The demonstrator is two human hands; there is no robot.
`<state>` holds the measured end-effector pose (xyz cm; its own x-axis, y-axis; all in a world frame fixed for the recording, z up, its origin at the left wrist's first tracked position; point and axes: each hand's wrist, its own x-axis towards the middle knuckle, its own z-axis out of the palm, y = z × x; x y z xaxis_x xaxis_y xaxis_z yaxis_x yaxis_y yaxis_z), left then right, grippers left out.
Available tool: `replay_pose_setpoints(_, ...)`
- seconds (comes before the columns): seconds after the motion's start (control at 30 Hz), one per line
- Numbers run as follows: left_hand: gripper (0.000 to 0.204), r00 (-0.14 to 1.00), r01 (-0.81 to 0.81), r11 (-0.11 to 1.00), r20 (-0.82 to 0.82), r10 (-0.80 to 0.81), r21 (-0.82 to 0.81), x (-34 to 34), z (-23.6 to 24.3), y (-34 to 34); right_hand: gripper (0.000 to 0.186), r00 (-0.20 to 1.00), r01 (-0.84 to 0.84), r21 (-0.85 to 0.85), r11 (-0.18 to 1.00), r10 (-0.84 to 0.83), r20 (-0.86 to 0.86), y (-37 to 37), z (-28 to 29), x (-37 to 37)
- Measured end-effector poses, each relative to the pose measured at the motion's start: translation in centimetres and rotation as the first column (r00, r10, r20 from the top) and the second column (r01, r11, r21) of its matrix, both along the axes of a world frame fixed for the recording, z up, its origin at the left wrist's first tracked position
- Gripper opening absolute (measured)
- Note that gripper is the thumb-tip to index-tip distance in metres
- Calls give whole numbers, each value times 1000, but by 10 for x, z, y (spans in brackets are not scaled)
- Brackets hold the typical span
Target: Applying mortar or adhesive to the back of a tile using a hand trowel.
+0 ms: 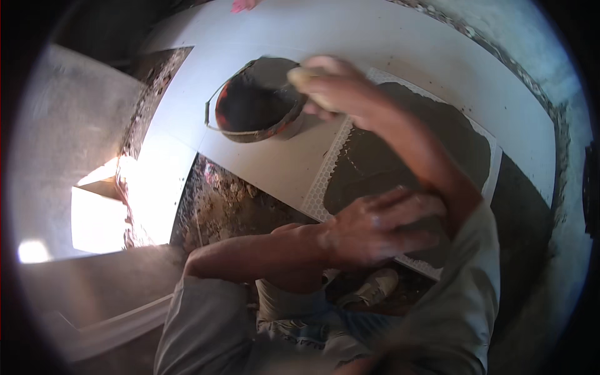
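My right hand (340, 87) is closed around the pale handle (302, 77) of a tool, at the right rim of a bucket (294, 128). The tool's working end cannot be made out against the bucket's grey, smeared inside. Below and to the right lies a white tile (319, 194) with a honeycomb-patterned surface. Wet grey mortar (431, 125) covers most of it. My left hand (381, 228) is over the near part of the tile, fingers stretched out and slightly blurred, a ring on one. Its fingertips overlap my right forearm; whether they touch is unclear.
Large pale tiles (337, 31) cover the floor at the back and left. Bare rubble soil (228, 203) shows in a gap near me. A concrete-grey wall (81, 112) stands at left. My shoe (379, 286) is near the tile's front edge. Another person's pink-lit hand (242, 5) appears at the top.
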<state>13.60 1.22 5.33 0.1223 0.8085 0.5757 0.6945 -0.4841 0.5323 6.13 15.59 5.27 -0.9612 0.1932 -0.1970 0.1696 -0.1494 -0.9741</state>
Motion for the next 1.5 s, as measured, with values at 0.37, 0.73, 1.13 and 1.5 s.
replay_pose_setpoints(0.37,34,339,-512,585,477,811,-629,-146,-76,-64,54,834,427,429,796,-530,154,122,-75,249)
replay_pose_setpoints(0.73,62,367,-92,183,138,920,-979,-105,-249,-102,46,-94,881,434,189,-828,552,-47,-235,534)
replay_pose_setpoints(1.13,50,646,-426,127,-203,736,-896,-93,-286,-128,44,49,487,773,406,-897,440,-60,-315,506)
replay_pose_setpoints(1.5,49,412,-407,34,-149,899,-913,-119,-304,-101,52,-252,683,689,243,-807,535,-40,-305,485)
